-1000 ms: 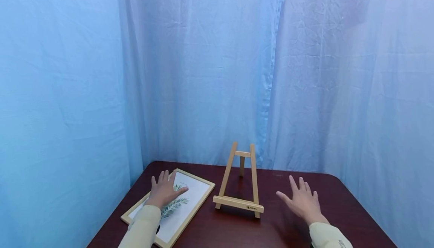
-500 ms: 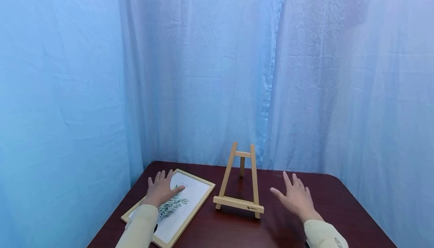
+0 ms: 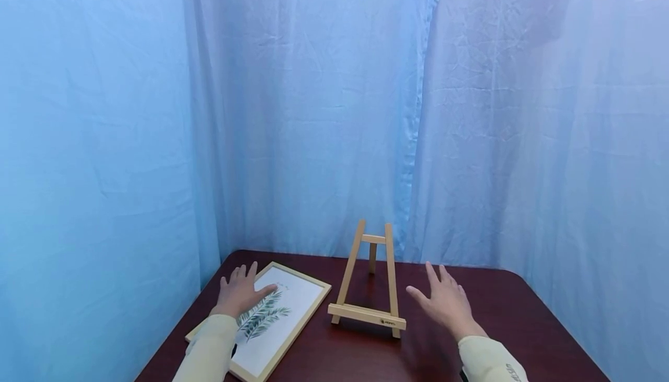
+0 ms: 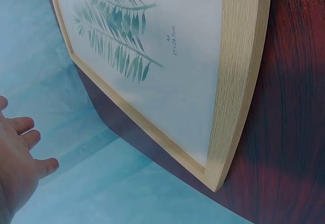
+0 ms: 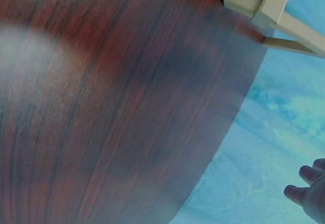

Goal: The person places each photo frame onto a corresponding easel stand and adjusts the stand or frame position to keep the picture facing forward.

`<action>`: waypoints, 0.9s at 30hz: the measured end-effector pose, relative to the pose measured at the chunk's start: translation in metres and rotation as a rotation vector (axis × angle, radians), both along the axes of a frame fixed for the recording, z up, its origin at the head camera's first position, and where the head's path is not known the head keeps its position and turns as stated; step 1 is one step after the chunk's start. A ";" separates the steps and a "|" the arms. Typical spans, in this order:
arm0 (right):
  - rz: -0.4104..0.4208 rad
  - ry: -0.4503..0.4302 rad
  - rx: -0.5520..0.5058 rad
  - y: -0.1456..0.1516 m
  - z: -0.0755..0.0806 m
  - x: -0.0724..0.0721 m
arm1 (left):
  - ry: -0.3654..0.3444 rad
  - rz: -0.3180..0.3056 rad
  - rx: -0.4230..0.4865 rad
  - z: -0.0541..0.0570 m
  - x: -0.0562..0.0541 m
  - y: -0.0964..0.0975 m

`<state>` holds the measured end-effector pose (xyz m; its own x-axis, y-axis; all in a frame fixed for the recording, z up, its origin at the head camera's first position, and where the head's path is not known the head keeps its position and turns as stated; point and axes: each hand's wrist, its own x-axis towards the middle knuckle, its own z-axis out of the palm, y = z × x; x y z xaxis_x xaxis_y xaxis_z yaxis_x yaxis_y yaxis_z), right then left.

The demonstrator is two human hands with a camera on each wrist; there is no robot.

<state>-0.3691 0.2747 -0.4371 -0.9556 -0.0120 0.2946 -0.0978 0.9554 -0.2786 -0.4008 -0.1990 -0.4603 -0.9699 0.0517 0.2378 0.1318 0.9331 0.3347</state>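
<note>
A light wooden picture frame [image 3: 309,318] lies flat on the left of the table, its white sheet printed with green fern-like leaves. Above its left part hovers my left hand [image 3: 236,296], fingers spread, holding nothing. The left wrist view shows the frame's corner [image 4: 216,170] close by, apart from the hand. A small wooden easel [image 3: 367,314] stands upright near the middle of the table, its ledge facing me. To the right of the easel my right hand [image 3: 445,302] is raised with spread fingers, touching nothing. In the right wrist view only part of the easel [image 5: 277,3] shows.
The dark red-brown wooden table [image 3: 528,335] has rounded far corners. Pale blue curtains [image 3: 324,126] hang behind it and along both sides. Bare tabletop lies between the frame and the easel, and to the right of the easel.
Both hands have drifted left in the head view, the right one coming closer to the easel. The left hand has also drawn slightly back. Frame and easel have stayed in place.
</note>
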 end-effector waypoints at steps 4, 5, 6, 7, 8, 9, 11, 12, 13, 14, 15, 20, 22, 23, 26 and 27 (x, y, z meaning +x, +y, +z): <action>0.008 -0.002 -0.012 -0.007 0.001 -0.001 | 0.000 0.001 -0.002 0.000 0.001 -0.004; 0.011 0.000 -0.015 -0.008 0.001 -0.001 | -0.002 0.000 -0.001 0.000 0.000 -0.005; 0.016 0.003 -0.017 -0.010 0.001 0.000 | -0.003 0.000 0.000 0.000 0.000 -0.006; 0.018 0.004 -0.018 -0.011 0.001 0.000 | -0.006 0.001 0.002 -0.001 0.000 -0.007; 0.022 0.006 -0.019 -0.013 0.001 0.000 | -0.009 0.002 0.006 -0.001 0.000 -0.007; 0.023 0.007 -0.022 -0.014 0.001 0.000 | -0.010 0.003 0.008 -0.001 -0.001 -0.008; 0.024 0.004 -0.024 -0.018 0.000 0.001 | -0.012 0.004 0.013 -0.002 -0.001 -0.009; 0.023 0.000 -0.024 -0.019 -0.001 0.001 | -0.013 0.006 0.012 -0.003 -0.001 -0.010; 0.022 -0.004 -0.024 -0.021 -0.002 0.001 | -0.014 0.008 0.012 -0.003 -0.001 -0.010; 0.023 -0.006 -0.026 -0.023 -0.002 0.001 | -0.013 0.009 0.014 -0.004 -0.001 -0.011; 0.023 -0.008 -0.028 -0.025 -0.002 0.001 | -0.012 0.010 0.015 -0.004 -0.002 -0.011; 0.042 0.003 -0.046 -0.035 -0.002 0.001 | -0.012 0.018 0.030 -0.004 -0.002 -0.015; 0.050 0.003 -0.055 -0.039 -0.001 0.001 | -0.014 0.023 0.034 -0.005 -0.002 -0.016; 0.052 0.000 -0.059 -0.041 0.000 0.001 | -0.015 0.025 0.035 -0.005 -0.002 -0.017; 0.058 -0.014 -0.076 -0.046 0.000 0.002 | -0.020 0.032 0.039 -0.007 -0.004 -0.019; 0.060 -0.017 -0.083 -0.048 -0.001 0.002 | -0.021 0.034 0.044 -0.008 -0.004 -0.020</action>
<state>-0.3667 0.2266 -0.4376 -0.9588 -0.0453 0.2804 -0.1485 0.9216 -0.3587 -0.4044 -0.2193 -0.4683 -0.9759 0.0084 0.2182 0.0924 0.9214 0.3776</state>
